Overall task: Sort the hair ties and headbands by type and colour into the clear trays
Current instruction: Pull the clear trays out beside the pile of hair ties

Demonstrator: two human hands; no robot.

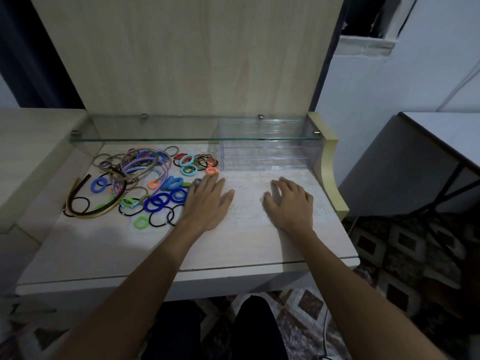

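A: Hair ties [158, 200] of blue, orange, green and black elastic are lying mixed with thin curved plastic headbands [145, 165] at the left of the pale wooden counter [104, 245].
B: Clear stacked plastic trays [267, 154] are standing at the back right, under the glass shelf [155, 139].
A: Left hand [207, 203] is lying flat, fingers spread, touching the pile's edge.
B: Right hand [291, 203] is resting on the counter, fingers loosely bent, holding nothing.
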